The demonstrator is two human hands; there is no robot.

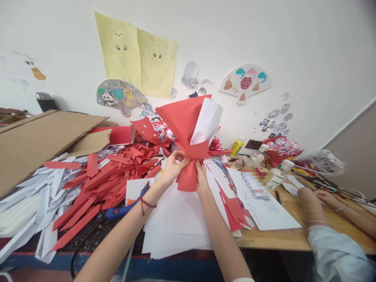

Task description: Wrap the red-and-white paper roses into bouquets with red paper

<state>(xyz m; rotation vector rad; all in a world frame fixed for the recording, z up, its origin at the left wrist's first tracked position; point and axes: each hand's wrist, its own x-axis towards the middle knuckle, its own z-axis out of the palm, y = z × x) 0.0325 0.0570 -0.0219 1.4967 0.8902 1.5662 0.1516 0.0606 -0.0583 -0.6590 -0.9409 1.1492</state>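
Observation:
Upright before me is a paper bouquet point(182, 121), wrapped in red sheets with a white sheet at its right side. A red paper band point(197, 149) crosses its narrow waist. My left hand point(175, 166) grips the waist from the left, thumb pressed on the red paper. From the other side my right hand point(201, 174) closes on it, fingers partly hidden behind the paper. Below lies a stack of white sheets point(176, 219). A blue glue gun point(125, 210) rests under my left forearm.
Folded red strips point(100, 184) and white strips point(44, 207) heap on the left beside cardboard point(38, 137). Finished bouquets stand against the wall. Bottles point(258, 156), papers point(270, 209) and cables lie right, where another person's hands point(326, 197) rest on the wooden table point(279, 239).

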